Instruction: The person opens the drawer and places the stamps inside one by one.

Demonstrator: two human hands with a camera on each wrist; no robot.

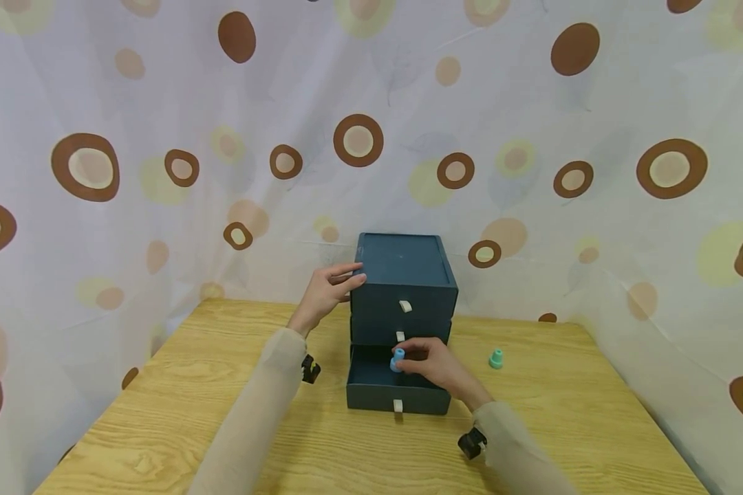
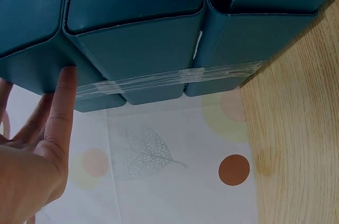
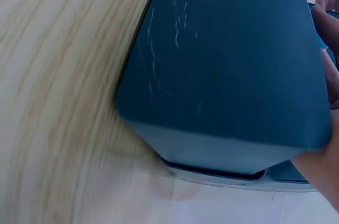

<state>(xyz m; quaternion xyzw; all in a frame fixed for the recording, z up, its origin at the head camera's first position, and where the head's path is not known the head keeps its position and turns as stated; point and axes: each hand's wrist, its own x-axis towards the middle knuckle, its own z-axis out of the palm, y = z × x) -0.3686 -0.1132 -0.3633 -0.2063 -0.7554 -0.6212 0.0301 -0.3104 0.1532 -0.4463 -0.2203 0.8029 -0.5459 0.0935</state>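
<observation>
A dark blue three-drawer cabinet (image 1: pixel 402 260) stands on the wooden table, its bottom drawer (image 1: pixel 371 396) pulled out. My left hand (image 1: pixel 323 294) rests its fairly straight fingertips against the cabinet's upper left side; the left wrist view shows a finger (image 2: pixel 63 102) touching that wall. Over the open drawer, my right hand (image 1: pixel 436 364) pinches a small light-blue stepped plastic piece (image 1: pixel 397 360) between thumb and fingers. In the right wrist view the drawer's outer wall (image 3: pixel 222 65) fills the middle and mostly hides this piece.
A small green stepped piece (image 1: pixel 497 359) stands on the table (image 1: pixel 532 412) to the right of the cabinet. White pull tabs (image 1: pixel 405 306) stick out from the drawer fronts. Clear tape (image 2: pixel 148 81) runs along the cabinet's side. Behind the table hangs a dotted curtain (image 1: pixel 402 82).
</observation>
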